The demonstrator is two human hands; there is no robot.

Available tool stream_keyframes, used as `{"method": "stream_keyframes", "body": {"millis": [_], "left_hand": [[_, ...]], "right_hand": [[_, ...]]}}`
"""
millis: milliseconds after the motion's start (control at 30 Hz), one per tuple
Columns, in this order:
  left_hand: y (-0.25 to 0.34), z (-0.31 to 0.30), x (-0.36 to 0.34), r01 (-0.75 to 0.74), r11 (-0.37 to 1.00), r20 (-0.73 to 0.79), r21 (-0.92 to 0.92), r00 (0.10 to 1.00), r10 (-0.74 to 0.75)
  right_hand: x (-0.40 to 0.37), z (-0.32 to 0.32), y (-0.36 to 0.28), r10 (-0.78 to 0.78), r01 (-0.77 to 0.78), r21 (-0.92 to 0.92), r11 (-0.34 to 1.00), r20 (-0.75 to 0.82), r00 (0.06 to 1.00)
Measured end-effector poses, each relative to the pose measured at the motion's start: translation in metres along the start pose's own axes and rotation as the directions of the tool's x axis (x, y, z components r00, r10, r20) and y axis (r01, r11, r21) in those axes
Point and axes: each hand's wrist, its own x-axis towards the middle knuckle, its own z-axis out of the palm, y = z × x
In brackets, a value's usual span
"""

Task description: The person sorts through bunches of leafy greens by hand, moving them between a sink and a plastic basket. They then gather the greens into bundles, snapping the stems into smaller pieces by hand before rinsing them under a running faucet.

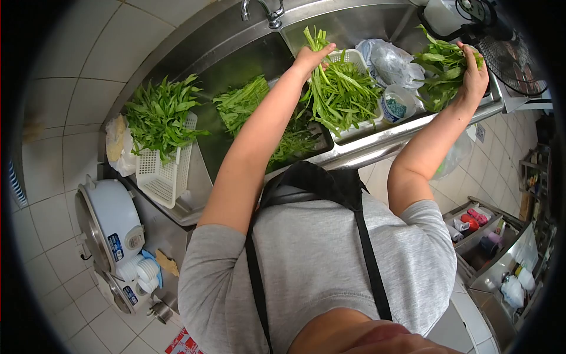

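My left hand (313, 60) is closed around the stems of a bunch of long-stemmed leafy greens (316, 39), over the right-hand sink basin. Below it a white plastic basket (356, 57) holds more stems and leaves (345, 97). Off to the right, my right hand (473, 75) is wrapped around a leafy bunch of greens (439, 68), fingers pressed against the leaves. Between the hands lie a clear plastic bag (390, 62) and a white tub (398, 101) with something blue-green inside.
Greens soak in the left basin (243, 101), below the faucet (273, 17). At the far left, more greens (162, 112) overhang a white basket (162, 180). A fan (512, 56) stands at the right end. Rice cookers (112, 221) are lower left; a drawer unit (477, 227) is lower right.
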Motion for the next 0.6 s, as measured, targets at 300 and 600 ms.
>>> {"method": "stream_keyframes", "body": {"millis": [300, 600], "left_hand": [[0.010, -0.019, 0.000, 0.023, 0.943, 0.232, -0.332, 0.971, 0.058], [0.020, -0.085, -0.052, 0.010, 0.876, 0.306, -0.482, 0.939, 0.158]], "right_hand": [[-0.062, 0.088, 0.018, 0.278, 0.162, -0.583, 0.796, 0.590, 0.758], [-0.123, 0.185, 0.063, 0.432, 0.126, -0.565, 0.815, 0.738, 0.518]]}}
